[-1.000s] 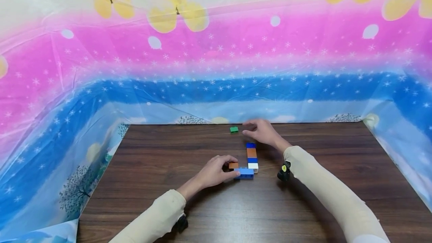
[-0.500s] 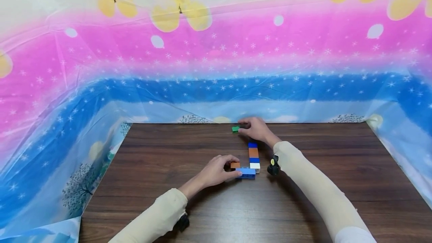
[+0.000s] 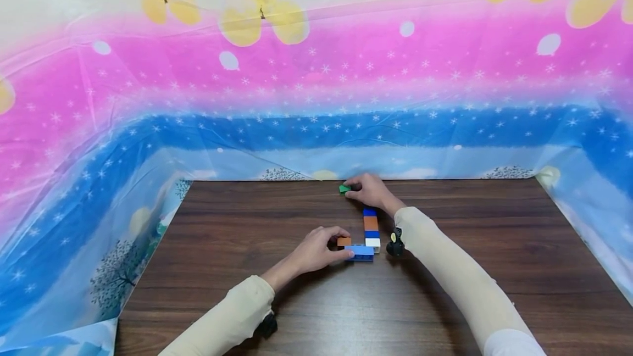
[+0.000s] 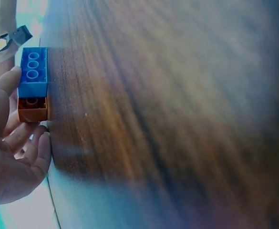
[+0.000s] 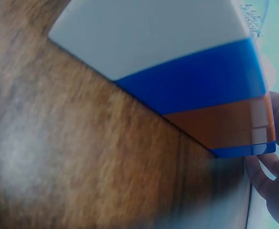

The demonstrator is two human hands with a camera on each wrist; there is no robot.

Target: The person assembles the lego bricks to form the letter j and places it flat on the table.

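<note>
My left hand point(image 3: 316, 249) grips one end of a row of joined toy building bricks lying on their sides. Its thumb presses the long light blue brick point(image 3: 359, 252), and its fingers lie by the orange brick point(image 3: 344, 242). Hollow undersides of the light blue brick point(image 4: 34, 67) and the orange brick point(image 4: 33, 109) face the left wrist camera. From the right end, a white brick point(image 3: 372, 242), then blue and orange bricks point(image 3: 371, 223), run away from me. Beyond them my right hand point(image 3: 370, 190) pinches a small green brick point(image 3: 344, 189) between thumb and fingers; the right wrist view hides it.
The dark wood table point(image 3: 237, 207) ends at a patterned cloth point(image 3: 247, 161) hung along the back and sides. The green brick lies near the back edge. In the right wrist view, the white brick point(image 5: 153, 38) stands large in the foreground.
My right hand has moved left to the green brick, and its thumb and fingers have closed on it. The left hand keeps its hold on the joined bricks.
</note>
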